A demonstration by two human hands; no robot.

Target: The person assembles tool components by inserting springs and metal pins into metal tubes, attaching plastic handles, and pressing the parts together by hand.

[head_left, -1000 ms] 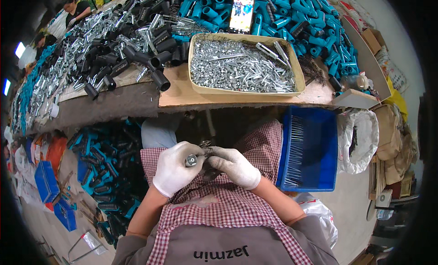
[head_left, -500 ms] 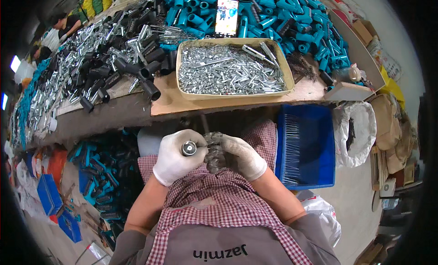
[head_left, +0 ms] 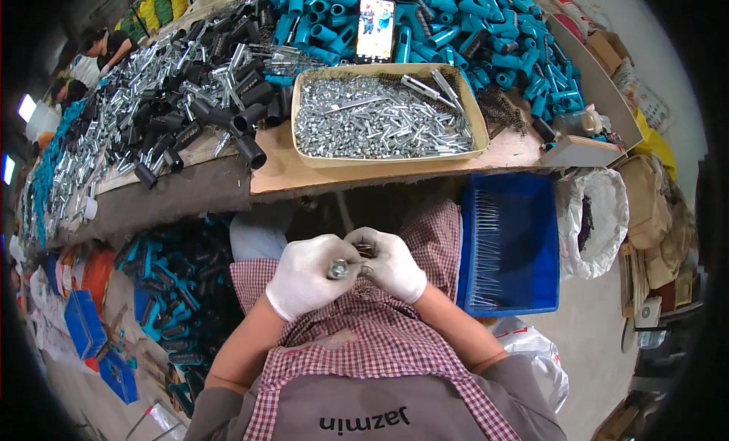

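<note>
My left hand, in a white glove, is closed around a shiny metal tube whose round end points up at me. My right hand, gloved too, meets it fingertip to fingertip above my lap. Its fingers are curled together, with something small and dark at the tips that I cannot make out. Beyond both hands, on the bench, sits a cream tray heaped with small metal pins and a few longer metal pieces.
Teal plastic housings pile up behind the tray, with a lit phone propped against them. Black sleeves and metal rods spread leftward. A blue bin holding thin rods and a white sack stand right. Someone works far left.
My left hand has shifted right and slightly down, and its tube has tilted. My right hand has moved left and turned inward. The blurred dark spring-like bundle between them no longer shows.
</note>
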